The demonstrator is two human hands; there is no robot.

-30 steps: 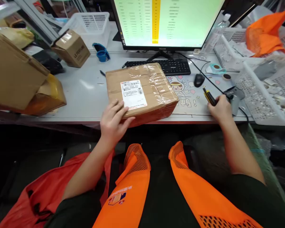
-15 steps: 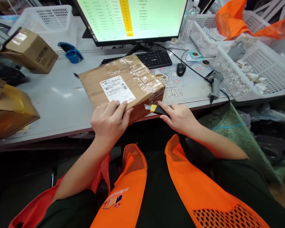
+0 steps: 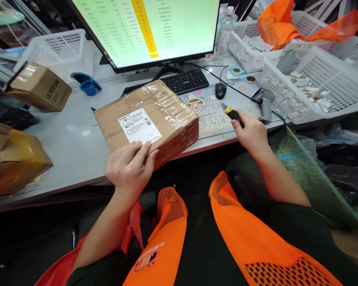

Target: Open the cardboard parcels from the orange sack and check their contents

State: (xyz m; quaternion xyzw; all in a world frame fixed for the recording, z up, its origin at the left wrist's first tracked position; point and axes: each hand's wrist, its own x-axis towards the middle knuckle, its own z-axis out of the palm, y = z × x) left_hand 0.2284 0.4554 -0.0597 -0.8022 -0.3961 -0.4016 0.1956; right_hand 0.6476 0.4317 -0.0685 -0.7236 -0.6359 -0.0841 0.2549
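Head view, looking down past the orange vest (image 3: 164, 238) to the near edge of the desk (image 3: 74, 147): keeping the left hand (image 3: 129, 167) on the front edge of the carton (image 3: 155, 107), half closed, fingertips over the top at the lower margin of the label (image 3: 140, 126), thumb along the front; steadying rather than lifting, by the look of it. And over to the right, a quick change: half a second ago right up at the carton's near side with the cutter (image 3: 234, 116), now swung well clear of it and above the printed mat (image 3: 217, 131). Held in a nearly closed right hand (image 3: 253, 133), front end pointing left and away; too blurred to tell the blade's length. Judging from that gap, a break in contact rather than a cut under way: no slit visible on top, clear tape (image 3: 173, 107) still shining across the right-hand part, label whole and face up. Still at the desk's near edge, the carton, lying skewed. Farther back now, past the right hand to the grey scanner (image 3: 265, 104), then to the mouse (image 3: 220, 90), the keyboard (image 3: 192, 81) partly hidden behind the carton, and finally the lit monitor (image 3: 155, 31).
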